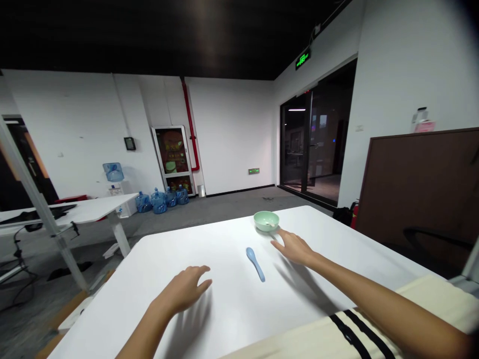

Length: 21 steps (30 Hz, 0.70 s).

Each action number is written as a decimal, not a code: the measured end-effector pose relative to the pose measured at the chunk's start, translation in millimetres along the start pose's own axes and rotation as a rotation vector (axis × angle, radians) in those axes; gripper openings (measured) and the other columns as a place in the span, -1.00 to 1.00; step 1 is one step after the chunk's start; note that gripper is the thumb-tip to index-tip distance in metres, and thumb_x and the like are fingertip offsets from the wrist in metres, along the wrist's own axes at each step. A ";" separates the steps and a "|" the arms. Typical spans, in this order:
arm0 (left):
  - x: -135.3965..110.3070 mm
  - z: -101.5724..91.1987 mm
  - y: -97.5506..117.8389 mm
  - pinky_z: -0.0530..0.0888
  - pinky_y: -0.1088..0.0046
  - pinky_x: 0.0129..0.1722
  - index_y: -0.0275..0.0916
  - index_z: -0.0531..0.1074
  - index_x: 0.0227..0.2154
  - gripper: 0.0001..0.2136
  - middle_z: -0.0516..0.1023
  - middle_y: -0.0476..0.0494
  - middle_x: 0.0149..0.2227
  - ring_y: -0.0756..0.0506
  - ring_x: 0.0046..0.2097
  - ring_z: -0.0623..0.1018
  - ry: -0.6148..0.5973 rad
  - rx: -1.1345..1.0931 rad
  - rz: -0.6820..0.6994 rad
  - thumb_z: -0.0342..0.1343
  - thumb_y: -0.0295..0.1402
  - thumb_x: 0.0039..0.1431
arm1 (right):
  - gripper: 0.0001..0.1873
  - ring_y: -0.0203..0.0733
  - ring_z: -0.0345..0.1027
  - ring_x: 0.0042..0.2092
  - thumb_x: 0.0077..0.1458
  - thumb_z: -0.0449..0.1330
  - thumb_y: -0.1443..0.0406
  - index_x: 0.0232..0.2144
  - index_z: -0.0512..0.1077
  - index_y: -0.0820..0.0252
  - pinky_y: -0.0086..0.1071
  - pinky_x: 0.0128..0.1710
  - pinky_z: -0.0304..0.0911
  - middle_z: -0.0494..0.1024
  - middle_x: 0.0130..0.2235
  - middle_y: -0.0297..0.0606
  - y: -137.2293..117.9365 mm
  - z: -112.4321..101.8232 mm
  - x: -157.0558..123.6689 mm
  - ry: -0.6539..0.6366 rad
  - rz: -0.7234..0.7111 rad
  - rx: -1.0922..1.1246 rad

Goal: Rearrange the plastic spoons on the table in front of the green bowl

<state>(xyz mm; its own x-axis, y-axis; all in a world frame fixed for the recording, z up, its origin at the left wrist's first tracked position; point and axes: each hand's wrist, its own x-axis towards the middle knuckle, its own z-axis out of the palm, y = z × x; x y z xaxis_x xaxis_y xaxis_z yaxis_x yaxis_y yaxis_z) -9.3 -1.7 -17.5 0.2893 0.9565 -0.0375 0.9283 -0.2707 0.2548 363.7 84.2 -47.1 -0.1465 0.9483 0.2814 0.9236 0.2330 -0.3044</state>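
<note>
A light green bowl [266, 221] stands upright toward the far edge of the white table [232, 304]. My right hand [294, 246] is close to the bowl's near right side, thumb and fingers apart; whether a fingertip touches the bowl I cannot tell. Nearer to me lies a blue spoon [256, 264], its rounded end pointing away and its handle toward me. Left of the spoon, my left hand [186, 287] hovers over the tabletop with its thumb and fingers apart and nothing in it. Something small and pale shows inside the bowl, too small to name.
A cream cloth with black stripes [307, 339] lies along the near edge. A brown cabinet [419, 199] rises to the right. Another white table [75, 212] stands at the left, with several blue water bottles [159, 201] on the floor behind.
</note>
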 end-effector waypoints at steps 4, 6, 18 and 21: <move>1.3 0.6 -0.7 0.30 0.28 0.04 -0.04 0.31 0.09 -0.42 0.42 -0.11 0.10 -0.23 0.12 0.37 0.000 0.001 0.003 -0.21 0.15 0.13 | -0.48 -0.03 0.32 0.00 0.18 -0.07 0.00 0.10 0.24 0.07 -0.32 -0.10 0.14 0.41 0.05 -0.17 2.3 -3.3 -2.0 0.005 0.014 0.008; 0.9 0.0 0.1 0.31 0.28 0.04 -0.03 0.30 0.09 -0.42 0.42 -0.11 0.10 -0.22 0.12 0.37 -0.006 0.001 -0.001 -0.21 0.15 0.13 | -0.48 -0.02 0.31 0.01 0.18 -0.07 0.00 0.09 0.25 0.10 -0.32 -0.10 0.14 0.41 0.05 -0.15 3.8 -3.8 -2.6 -0.002 0.020 0.007; -1.6 -3.8 4.8 0.31 0.25 0.04 -0.04 0.31 0.08 -0.45 0.42 -0.15 0.09 -0.23 0.12 0.37 -0.011 0.012 -0.011 -0.19 0.11 0.14 | -0.46 -0.02 0.31 0.02 0.16 -0.06 -0.02 0.07 0.29 0.13 -0.31 -0.08 0.14 0.44 0.02 -0.12 8.3 0.8 -3.4 -0.021 0.019 0.000; -2.0 -4.5 5.4 0.31 0.24 0.05 -0.05 0.30 0.09 -0.45 0.42 -0.17 0.09 -0.23 0.12 0.37 -0.018 0.011 -0.010 -0.19 0.10 0.14 | -0.46 -0.01 0.31 0.02 0.16 -0.06 -0.02 0.06 0.30 0.14 -0.31 -0.09 0.14 0.45 0.01 -0.11 8.4 0.8 -3.9 -0.024 0.021 -0.006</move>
<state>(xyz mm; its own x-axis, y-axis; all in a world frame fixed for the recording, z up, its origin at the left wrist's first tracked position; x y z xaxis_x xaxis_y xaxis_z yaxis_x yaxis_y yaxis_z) -6.0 -4.6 -11.8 0.2844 0.9570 -0.0569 0.9336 -0.2629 0.2435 371.7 82.6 -51.5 -0.1350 0.9581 0.2527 0.9287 0.2113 -0.3048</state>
